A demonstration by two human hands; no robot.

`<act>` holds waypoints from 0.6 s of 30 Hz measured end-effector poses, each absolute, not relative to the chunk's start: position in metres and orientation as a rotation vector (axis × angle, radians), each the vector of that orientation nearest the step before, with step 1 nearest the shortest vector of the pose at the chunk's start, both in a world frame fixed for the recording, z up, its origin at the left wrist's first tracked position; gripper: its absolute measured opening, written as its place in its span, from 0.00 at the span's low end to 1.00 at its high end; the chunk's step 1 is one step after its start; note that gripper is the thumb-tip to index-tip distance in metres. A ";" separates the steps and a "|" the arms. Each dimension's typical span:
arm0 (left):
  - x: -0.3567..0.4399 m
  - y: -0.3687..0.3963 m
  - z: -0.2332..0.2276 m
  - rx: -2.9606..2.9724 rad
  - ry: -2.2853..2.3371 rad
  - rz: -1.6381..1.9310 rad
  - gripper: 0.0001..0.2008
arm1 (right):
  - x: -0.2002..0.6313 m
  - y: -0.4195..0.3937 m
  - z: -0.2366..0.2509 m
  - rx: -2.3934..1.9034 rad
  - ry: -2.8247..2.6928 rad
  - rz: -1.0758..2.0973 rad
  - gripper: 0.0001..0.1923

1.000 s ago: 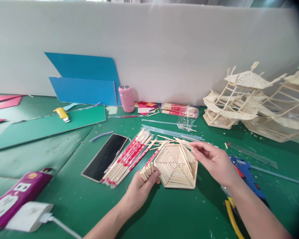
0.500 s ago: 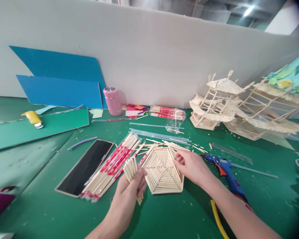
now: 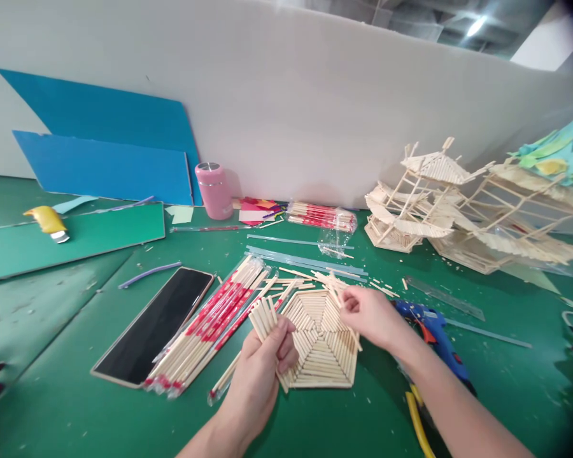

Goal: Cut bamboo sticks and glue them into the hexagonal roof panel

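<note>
A bundle of thin wooden sticks [image 3: 263, 316] fans upward from my closed left hand [image 3: 267, 356], just left of the many-sided stick panel [image 3: 321, 369]. The panel lies flat on the table, its sticks laid in wedges around the centre. Over its upper right edge, my right hand [image 3: 375, 318] pinches a single wooden stick [image 3: 354, 338] that slants down to the right. The right fingertips are partly hidden behind the hand. Loose sticks [image 3: 305, 275] lie scattered behind the panel.
Left of the panel are wrapped stick packs [image 3: 219, 312] and a phone [image 3: 155, 327]. A blue glue gun [image 3: 442, 340] lies by my right forearm. Stick-built pavilion models [image 3: 410, 210] stand at the back right. Farther back are a pink flask [image 3: 214, 194] and a yellow cutter [image 3: 48, 221].
The held stick has turned slightly over the panel's upper right edge, and its lower end now shows past my right hand. My left hand still grips the bundle, slightly closer to the panel.
</note>
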State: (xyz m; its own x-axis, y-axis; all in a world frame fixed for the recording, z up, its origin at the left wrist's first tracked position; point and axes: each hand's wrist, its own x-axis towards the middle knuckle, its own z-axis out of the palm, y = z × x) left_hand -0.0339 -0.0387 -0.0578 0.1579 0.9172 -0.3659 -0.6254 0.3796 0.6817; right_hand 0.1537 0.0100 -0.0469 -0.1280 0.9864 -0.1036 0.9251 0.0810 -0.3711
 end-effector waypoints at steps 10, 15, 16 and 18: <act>-0.033 -0.043 -0.058 0.429 0.819 1.078 0.09 | 0.172 0.032 -0.053 -1.929 -2.278 0.532 0.08; -0.032 -0.045 -0.052 0.446 0.867 1.067 0.09 | 0.156 0.032 -0.056 -2.026 -2.359 0.460 0.04; -0.032 -0.045 -0.052 0.450 0.873 1.067 0.09 | 0.154 0.033 -0.054 -2.068 -2.369 0.434 0.03; -0.032 -0.045 -0.054 0.463 0.882 1.061 0.09 | 0.150 0.036 -0.051 -2.154 -2.397 0.399 0.04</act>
State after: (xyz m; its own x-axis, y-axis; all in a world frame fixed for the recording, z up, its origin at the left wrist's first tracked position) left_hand -0.0319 -0.0450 -0.0541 0.2046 0.8949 -0.3966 -0.5536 0.4400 0.7071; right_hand 0.1503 0.0364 -0.0509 -0.1167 0.9637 -0.2403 0.9896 0.0923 -0.1108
